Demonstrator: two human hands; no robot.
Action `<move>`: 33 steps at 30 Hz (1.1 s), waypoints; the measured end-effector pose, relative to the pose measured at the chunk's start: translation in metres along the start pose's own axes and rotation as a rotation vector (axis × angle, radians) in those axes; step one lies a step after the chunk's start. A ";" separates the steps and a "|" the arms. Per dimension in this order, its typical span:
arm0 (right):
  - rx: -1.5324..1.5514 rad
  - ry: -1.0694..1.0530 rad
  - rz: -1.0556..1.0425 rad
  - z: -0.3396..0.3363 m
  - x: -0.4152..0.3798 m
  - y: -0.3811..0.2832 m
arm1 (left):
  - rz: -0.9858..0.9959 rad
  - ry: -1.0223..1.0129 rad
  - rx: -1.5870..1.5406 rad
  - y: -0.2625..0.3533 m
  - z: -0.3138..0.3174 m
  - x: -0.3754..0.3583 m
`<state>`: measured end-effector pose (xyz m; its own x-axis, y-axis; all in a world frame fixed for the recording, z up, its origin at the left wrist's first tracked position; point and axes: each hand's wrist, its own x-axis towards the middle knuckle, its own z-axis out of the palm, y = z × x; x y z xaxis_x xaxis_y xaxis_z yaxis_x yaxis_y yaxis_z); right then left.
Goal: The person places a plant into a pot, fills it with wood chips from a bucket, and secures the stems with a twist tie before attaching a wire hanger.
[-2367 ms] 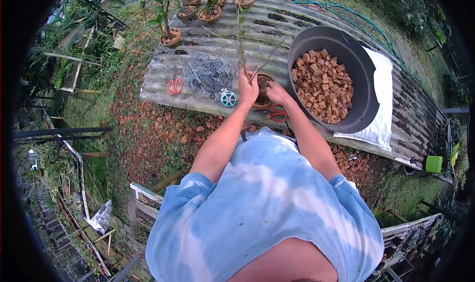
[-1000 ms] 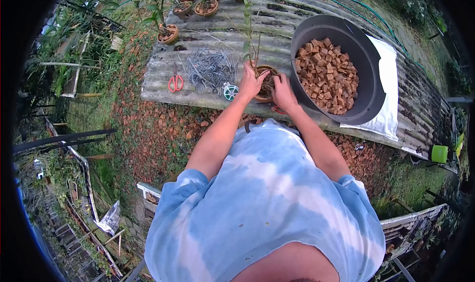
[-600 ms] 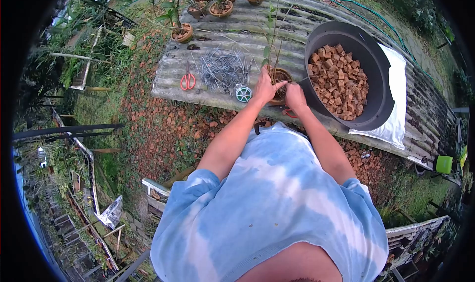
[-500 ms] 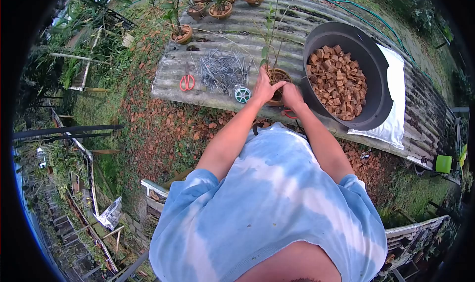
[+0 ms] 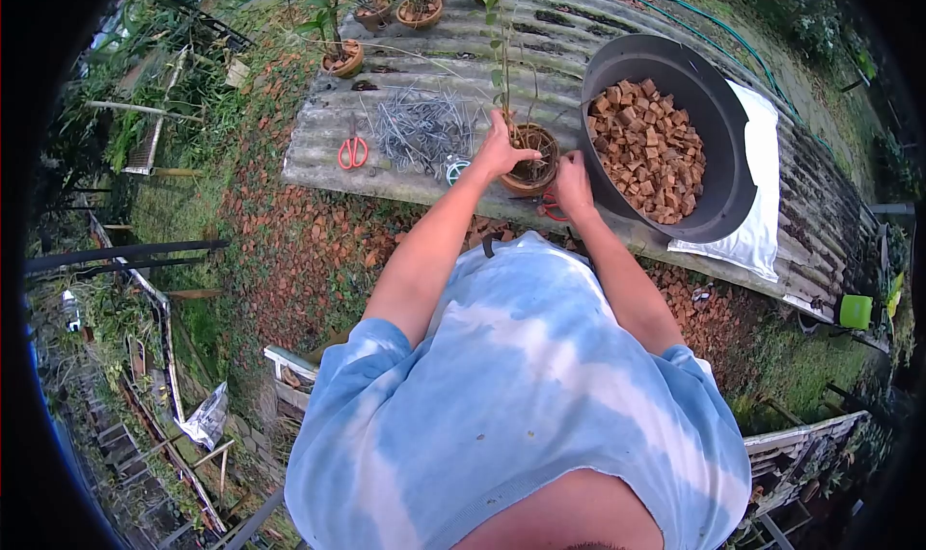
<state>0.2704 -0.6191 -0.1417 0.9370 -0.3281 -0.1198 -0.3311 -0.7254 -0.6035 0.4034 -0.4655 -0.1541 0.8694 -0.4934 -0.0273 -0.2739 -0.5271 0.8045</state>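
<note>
A round clay pot [image 5: 531, 185] holding a thin, tall leafy plant [image 5: 503, 58] stands near the front edge of the corrugated sheet. My left hand [image 5: 499, 149] is at the pot's left rim, its thumb stretched over the roots and its fingers behind the stems. At the right side of the pot is my right hand [image 5: 573, 182], its fingers curled together; what they hold, if anything, is too small to make out. Red-handled scissors [image 5: 551, 206] lie partly hidden between the pot and my right hand. Just right of that hand stands a big black tub [image 5: 719, 203] of brown chunks [image 5: 656, 150].
Left of the pot are a pile of metal wires [image 5: 421, 130], a green-rimmed spool [image 5: 456, 172] and another red-handled pair of scissors [image 5: 353, 152]. Several potted plants [image 5: 420, 13] stand at the back. A white bag [image 5: 757, 203] lies under the tub.
My hands have moved apart, and the right one has gone from over the pot to its right side. More of the pot's inside shows. The whole view has shifted slightly.
</note>
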 end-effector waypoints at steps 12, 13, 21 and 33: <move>-0.177 -0.104 -0.500 0.020 0.003 0.003 | -0.079 -0.008 0.088 0.028 0.002 -0.003; -0.188 -0.093 -0.551 0.015 -0.001 0.004 | -0.070 0.012 0.095 0.026 0.003 -0.005; 0.461 0.195 -0.290 0.022 0.016 0.015 | -0.039 0.041 0.051 0.014 0.001 -0.005; -0.115 0.088 -0.267 -0.002 -0.005 -0.017 | -0.023 0.072 0.022 0.007 0.005 -0.009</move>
<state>0.2714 -0.6063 -0.1295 0.9811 -0.1638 0.1031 -0.0891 -0.8552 -0.5106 0.3917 -0.4686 -0.1512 0.9028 -0.4301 -0.0018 -0.2619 -0.5529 0.7910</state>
